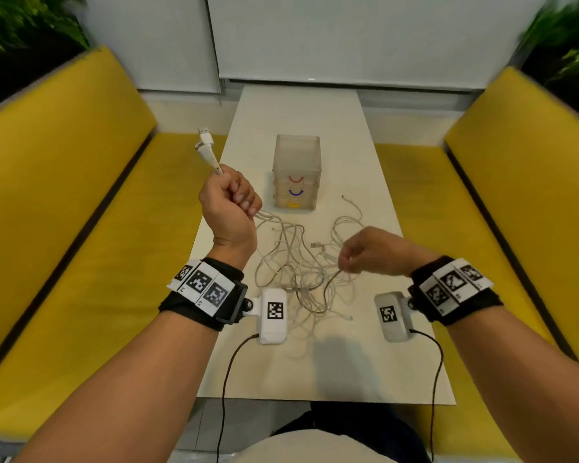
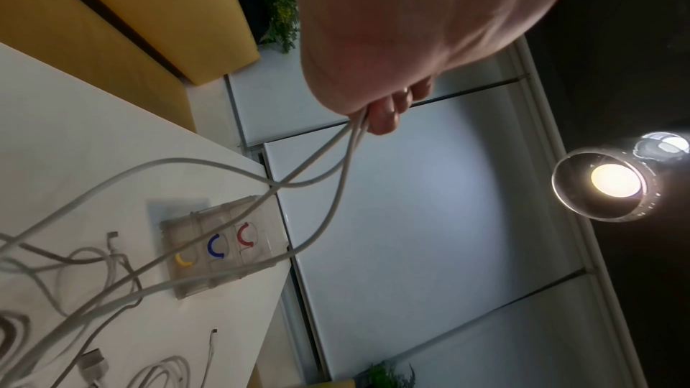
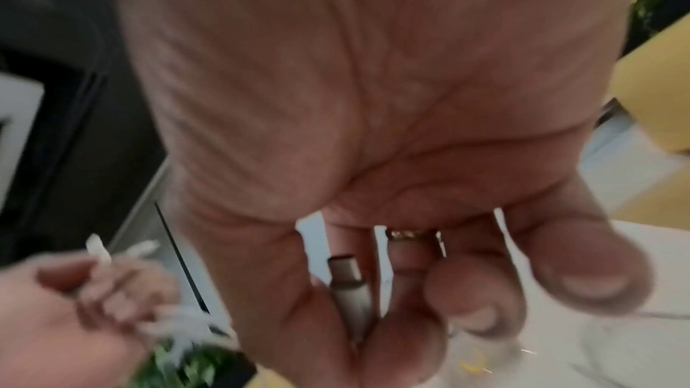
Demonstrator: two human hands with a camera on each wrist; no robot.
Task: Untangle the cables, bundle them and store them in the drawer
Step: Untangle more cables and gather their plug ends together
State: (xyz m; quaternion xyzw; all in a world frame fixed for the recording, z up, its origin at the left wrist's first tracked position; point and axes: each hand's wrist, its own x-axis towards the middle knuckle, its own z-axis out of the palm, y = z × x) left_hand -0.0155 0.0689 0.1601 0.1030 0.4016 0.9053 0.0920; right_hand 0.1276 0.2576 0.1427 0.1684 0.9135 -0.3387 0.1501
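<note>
A tangle of white cables (image 1: 301, 265) lies on the white table (image 1: 315, 372) between my wrists. My left hand (image 1: 238, 198) is raised above the table's left edge and grips cable ends in its fist. Their USB plugs (image 1: 205, 142) stick up out of the fist, and the strands (image 2: 347, 140) trail down from it to the pile. My right hand (image 1: 348, 259) hovers low over the tangle's right side and pinches a cable end, a metal-tipped plug (image 3: 349, 279), between thumb and fingers. Behind the pile stands a clear drawer unit (image 1: 296, 172) with red, blue and yellow handles, all drawers closed.
Yellow benches (image 1: 64, 202) flank the narrow table on both sides, the right bench (image 1: 515, 195) close to my right wrist. More loose cable ends (image 1: 316, 244) lie near the drawer unit. White blinds close off the far end. A lamp (image 2: 612, 185) hangs overhead.
</note>
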